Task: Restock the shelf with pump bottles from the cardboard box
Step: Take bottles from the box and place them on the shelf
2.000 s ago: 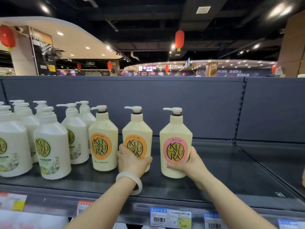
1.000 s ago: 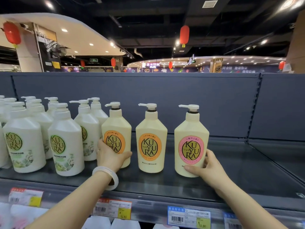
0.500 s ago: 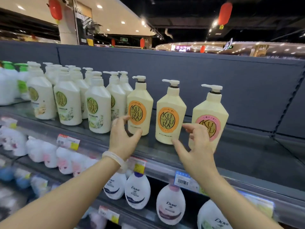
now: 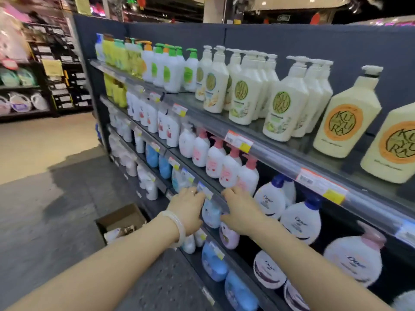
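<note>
On the top shelf [image 4: 280, 153] at the right stand two cream pump bottles with orange KUYURA labels [image 4: 347, 117], beside several white ones with green labels [image 4: 284, 104]. An open cardboard box [image 4: 121, 218] sits on the floor at the foot of the shelving, with something pale inside. My left hand [image 4: 187, 209], with a pale bangle on the wrist, and my right hand [image 4: 241, 212] hang empty in front of the lower shelves, fingers loosely spread, between the box and the top shelf. The view is blurred by motion.
Lower shelves [image 4: 202, 176] hold white, pink-capped and blue bottles, including Dove bottles [image 4: 299, 221]. Green-capped and yellow bottles [image 4: 166, 66] fill the top shelf's far left. The aisle floor [image 4: 56, 198] lies to the left, with another shelf unit [image 4: 33, 86] across it.
Both hands have let go of the cream bottles on the top shelf and dropped down. My view has swung left and down, bringing the box and lower shelves into sight.
</note>
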A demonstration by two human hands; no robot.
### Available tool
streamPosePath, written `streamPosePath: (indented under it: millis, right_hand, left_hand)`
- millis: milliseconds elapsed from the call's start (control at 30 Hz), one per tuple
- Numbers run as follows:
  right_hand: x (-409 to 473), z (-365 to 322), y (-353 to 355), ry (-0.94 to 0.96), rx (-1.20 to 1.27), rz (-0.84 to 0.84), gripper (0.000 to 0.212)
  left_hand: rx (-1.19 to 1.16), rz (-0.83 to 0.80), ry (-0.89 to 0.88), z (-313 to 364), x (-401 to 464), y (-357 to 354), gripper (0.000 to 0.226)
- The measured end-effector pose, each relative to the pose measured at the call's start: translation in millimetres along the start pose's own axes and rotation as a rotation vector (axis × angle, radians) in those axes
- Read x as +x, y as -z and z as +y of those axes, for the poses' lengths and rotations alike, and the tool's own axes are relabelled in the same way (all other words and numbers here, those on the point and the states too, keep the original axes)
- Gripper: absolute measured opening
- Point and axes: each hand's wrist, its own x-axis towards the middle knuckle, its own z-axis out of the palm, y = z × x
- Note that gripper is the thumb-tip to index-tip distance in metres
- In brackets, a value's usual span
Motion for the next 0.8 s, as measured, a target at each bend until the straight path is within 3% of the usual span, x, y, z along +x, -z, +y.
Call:
streamPosePath:
  millis: [233, 433, 800]
  right_hand:
    - [59.2, -150.8, -97.4, 0.114, 0.010, -0.301, 0.051]
    - [109.4, -250.1, -131.6, 0.160, -0.035, -0.391, 0.050]
    - [248.5, -301.5, -160.8, 0.133, -0.029, -0.431, 0.052]
  left_hand:
    - [0.037, -0.216, 0.221, -160.7, -92.2, -38.3, 0.052]
    - [0.008, -0.242, 0.380, -275.2, -127.8, -34.3, 0.048]
    - [-0.022, -0.281, 0.429, -400.7, -65.7, -49.4, 0.055]
